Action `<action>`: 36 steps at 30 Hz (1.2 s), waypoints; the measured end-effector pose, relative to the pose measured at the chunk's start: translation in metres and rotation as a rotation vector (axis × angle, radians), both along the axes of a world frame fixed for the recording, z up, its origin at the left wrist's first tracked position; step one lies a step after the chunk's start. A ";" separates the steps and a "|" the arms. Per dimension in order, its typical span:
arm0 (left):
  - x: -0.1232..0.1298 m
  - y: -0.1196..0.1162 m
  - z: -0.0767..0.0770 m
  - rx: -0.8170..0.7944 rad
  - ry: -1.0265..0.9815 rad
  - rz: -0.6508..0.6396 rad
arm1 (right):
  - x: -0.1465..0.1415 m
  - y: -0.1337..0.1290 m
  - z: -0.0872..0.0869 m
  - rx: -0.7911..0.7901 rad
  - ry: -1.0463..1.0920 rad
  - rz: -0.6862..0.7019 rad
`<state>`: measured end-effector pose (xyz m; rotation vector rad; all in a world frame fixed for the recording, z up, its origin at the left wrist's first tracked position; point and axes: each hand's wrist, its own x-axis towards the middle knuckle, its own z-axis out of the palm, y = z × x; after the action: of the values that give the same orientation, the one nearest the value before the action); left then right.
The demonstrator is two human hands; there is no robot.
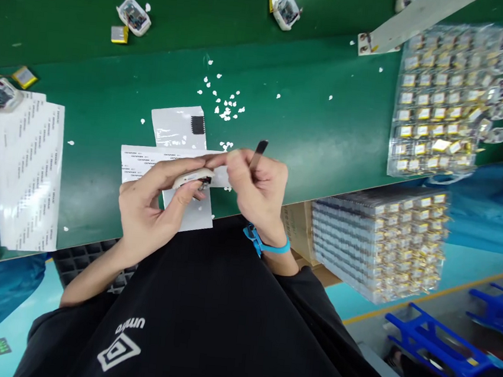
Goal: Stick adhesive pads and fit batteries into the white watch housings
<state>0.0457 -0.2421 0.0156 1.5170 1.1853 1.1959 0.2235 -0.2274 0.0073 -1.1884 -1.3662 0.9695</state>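
Two bare hands meet over the green table (312, 117). The left hand (150, 202) is closed on one small white case (192, 178), with the thumb under it and the fingers over it. The case is up above the papers, close to the table's near edge. The right hand (258, 189) is closed on one thin dark tool (259, 149), and its fingertips are right by the case. I think some tiny parts show in the case's open side, but it is too small to be sure. Under the hands are one paper with print (133, 162) and one gray sheet (175, 123) with one black patch (197, 125). Many white dots (227, 112) lie past them. Three open cases (134, 16) sit on the left and far parts of the table, each with one silver and yellow block (119, 35) near or touching it. One clear tray (440, 100) on the right holds lots of blocks.
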 end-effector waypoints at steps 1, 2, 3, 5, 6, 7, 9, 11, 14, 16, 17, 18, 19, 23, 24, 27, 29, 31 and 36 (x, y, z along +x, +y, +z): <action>-0.004 0.001 -0.003 0.017 0.061 0.015 | 0.004 0.001 -0.002 0.009 0.021 -0.031; -0.008 0.001 -0.006 0.054 0.127 0.029 | 0.008 0.001 -0.004 0.026 0.032 -0.084; -0.013 0.002 -0.008 0.093 0.204 0.036 | 0.012 0.001 -0.006 0.037 0.027 -0.148; -0.020 0.005 -0.013 0.160 0.369 0.022 | 0.019 -0.001 -0.009 0.004 -0.023 -0.247; -0.022 0.006 -0.016 0.170 0.439 -0.004 | 0.021 -0.003 -0.011 -0.034 -0.051 -0.267; -0.024 0.007 -0.018 0.165 0.494 -0.039 | 0.023 -0.005 -0.014 -0.075 -0.066 -0.254; -0.026 0.009 -0.025 0.141 0.567 -0.110 | 0.026 -0.007 -0.021 -0.149 -0.060 -0.156; -0.026 0.009 -0.031 0.145 0.600 -0.132 | 0.027 -0.008 -0.031 -0.176 -0.038 -0.084; -0.027 0.009 -0.037 0.161 0.608 -0.125 | 0.026 -0.006 -0.045 -0.227 -0.021 -0.083; -0.026 0.010 -0.038 0.185 0.585 -0.136 | 0.024 -0.005 -0.050 -0.247 -0.021 -0.096; -0.025 0.010 -0.038 0.208 0.570 -0.143 | 0.023 -0.005 -0.051 -0.247 -0.027 -0.101; -0.024 0.011 -0.037 0.235 0.554 -0.149 | 0.022 -0.004 -0.052 -0.241 -0.028 -0.104; -0.023 0.012 -0.037 0.263 0.542 -0.153 | 0.022 -0.004 -0.052 -0.232 -0.025 -0.103; -0.016 0.019 -0.038 0.267 0.536 -0.185 | 0.019 -0.004 -0.050 -0.221 -0.007 -0.070; -0.014 0.020 -0.039 0.248 0.536 -0.195 | 0.019 -0.004 -0.050 -0.219 -0.011 -0.059; -0.011 0.024 -0.043 0.214 0.514 -0.195 | 0.020 -0.004 -0.049 -0.207 -0.032 -0.013; -0.011 0.024 -0.046 0.220 0.498 -0.167 | 0.022 -0.003 -0.048 -0.194 -0.042 0.011; -0.012 0.023 -0.048 0.217 0.492 -0.124 | 0.025 -0.001 -0.046 -0.187 -0.011 0.019; -0.011 0.020 -0.047 0.135 0.401 -0.024 | 0.029 0.001 -0.039 -0.229 0.170 -0.033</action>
<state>0.0352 -0.2221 -0.0315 1.9304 1.3589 0.9990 0.2526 -0.2263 -0.0312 -1.2623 -1.1201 1.1992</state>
